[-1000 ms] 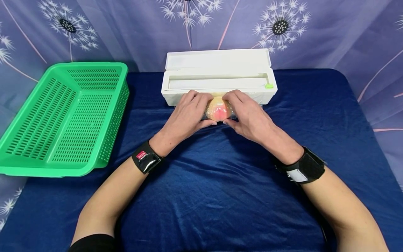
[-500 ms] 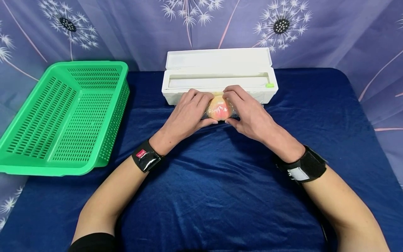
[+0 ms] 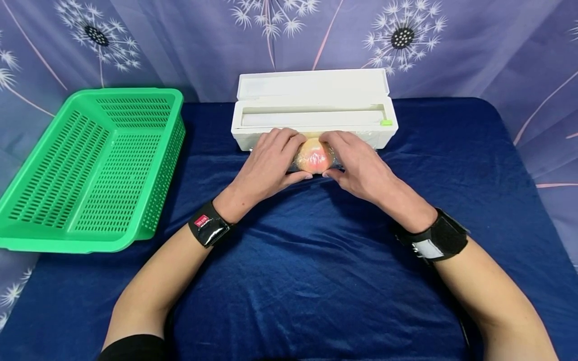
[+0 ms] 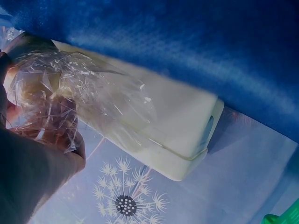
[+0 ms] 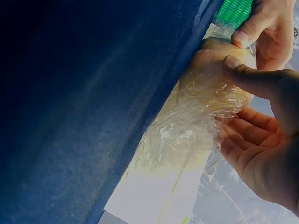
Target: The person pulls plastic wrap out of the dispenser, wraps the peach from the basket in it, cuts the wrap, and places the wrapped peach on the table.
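Head view alone shows the white roll behind the wrapped fruit.

The fruit is before the box, the basket left of both

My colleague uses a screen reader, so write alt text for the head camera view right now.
A person's left hand and right hand grip a red-and-yellow fruit in clear film, in front of an open white box on a blue cloth. A green basket sits at the view's left.
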Tool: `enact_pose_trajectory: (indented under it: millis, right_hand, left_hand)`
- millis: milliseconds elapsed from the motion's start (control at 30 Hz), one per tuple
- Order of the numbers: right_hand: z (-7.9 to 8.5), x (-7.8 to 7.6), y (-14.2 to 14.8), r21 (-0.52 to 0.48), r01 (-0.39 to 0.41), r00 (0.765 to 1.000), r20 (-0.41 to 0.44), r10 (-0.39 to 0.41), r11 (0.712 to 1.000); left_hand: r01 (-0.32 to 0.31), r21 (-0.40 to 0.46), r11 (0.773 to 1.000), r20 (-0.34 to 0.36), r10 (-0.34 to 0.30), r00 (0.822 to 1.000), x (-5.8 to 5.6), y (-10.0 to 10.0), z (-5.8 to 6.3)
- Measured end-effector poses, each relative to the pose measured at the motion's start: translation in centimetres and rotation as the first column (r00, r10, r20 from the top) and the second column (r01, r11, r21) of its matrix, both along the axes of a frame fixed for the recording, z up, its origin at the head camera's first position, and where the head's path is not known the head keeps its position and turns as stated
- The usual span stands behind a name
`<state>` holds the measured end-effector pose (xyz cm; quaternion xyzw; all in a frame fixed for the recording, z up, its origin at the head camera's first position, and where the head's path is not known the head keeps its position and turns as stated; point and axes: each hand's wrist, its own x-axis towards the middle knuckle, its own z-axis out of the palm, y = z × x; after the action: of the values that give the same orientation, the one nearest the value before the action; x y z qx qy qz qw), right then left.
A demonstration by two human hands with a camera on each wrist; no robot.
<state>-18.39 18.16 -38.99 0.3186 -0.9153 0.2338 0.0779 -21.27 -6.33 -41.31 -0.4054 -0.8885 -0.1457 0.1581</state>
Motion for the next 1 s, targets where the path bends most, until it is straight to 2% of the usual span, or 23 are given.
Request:
enact_pose_trajectory:
  millis: [333, 567, 800, 1000]
  right_hand:
    - [-0.08, -0.04, 0.01, -0.01, -0.001, 1.0, 0.011, 0.001, 1.0]
    - [-0.09, -0.06, 0.01, -0.006, -0.001, 1.0, 0.017, 0.001, 1.0]
    - [0.03, -0.04, -0.01, 0.006, 0.02, 0.998, 0.058, -0.02, 1.0]
    - [-0.28, -0.16, 0.11, -0.032, -0.008, 1.0, 0.017, 0.008, 0.999]
  left_hand:
    - [0.019, 0.015, 1.0, 0.006, -0.019, 1.0, 0.01, 0.01, -0.15]
    - [0.016, 0.028, 0.999, 0.039, -0.017, 0.999, 0.06, -0.02, -0.05]
    - [0.035, 0.043, 0.998, 0.012, -0.036, 0.999, -0.03, -0.07, 0.0]
    - [0.029, 0.033, 0.999, 0.006, -0.029, 1.0, -0.13, -0.14, 0.02]
